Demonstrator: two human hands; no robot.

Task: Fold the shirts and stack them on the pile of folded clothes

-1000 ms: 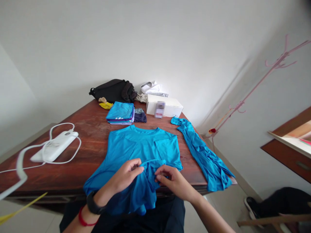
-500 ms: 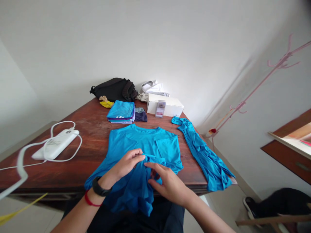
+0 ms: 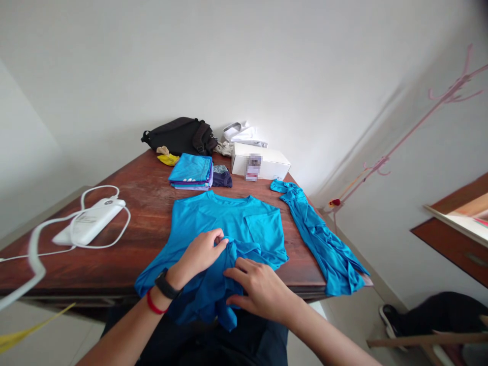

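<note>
Nothing is readable; the label (image 3: 253,166) on the white box (image 3: 267,162) is blurred.

- Bright, even, soft room light
- Faint diffuse shadow on the wall (image 3: 364,133)
- Wide-angle distortion bends the worktop (image 3: 133,216) edges
- Pink rack (image 3: 409,136) slightly blurred

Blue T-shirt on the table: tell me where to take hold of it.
Take the blue T-shirt by its two shoulders beside the collar, coming from the far side of the table. That top part lies flat and spread, while the lower part is bunched under the left hand and right hand.
</note>
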